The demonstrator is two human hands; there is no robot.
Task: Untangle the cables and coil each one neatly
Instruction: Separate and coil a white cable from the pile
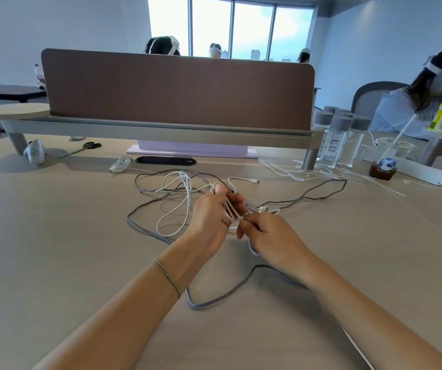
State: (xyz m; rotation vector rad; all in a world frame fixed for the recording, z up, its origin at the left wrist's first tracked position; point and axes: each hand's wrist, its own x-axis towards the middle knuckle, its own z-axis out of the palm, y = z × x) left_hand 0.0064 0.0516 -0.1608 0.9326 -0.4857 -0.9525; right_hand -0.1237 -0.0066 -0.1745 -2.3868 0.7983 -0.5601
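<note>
- Centre of frame: left hand held up over the pale wood-grain desk, fingers spread, with several turns of a thin white cable wrapped across them as a small coil.
- Right hand just right of the left, thumb and forefinger pinched on a strand of the white cable where it leaves the coil; the two hands nearly touch.
- The rest of the white cable lies in loose loops on the desk, above and left of the hands. One free end with a small plug points right, just above the hands.
- Thick grey braided cable sprawls around the hands: one long loop runs under both forearms in lower centre, another arcs out to the right of centre, more lies left of centre, crossing the white loops. Still tangled with the white cable near the fingers.
- Thin grey band on the left wrist.
- Upper half: brown fabric desk divider on a raised grey shelf.
- Left of centre, under the shelf: black-handled scissors.
- Right side: group of clear plastic bottles with grey caps, beside them more loose thin white cords.
</note>
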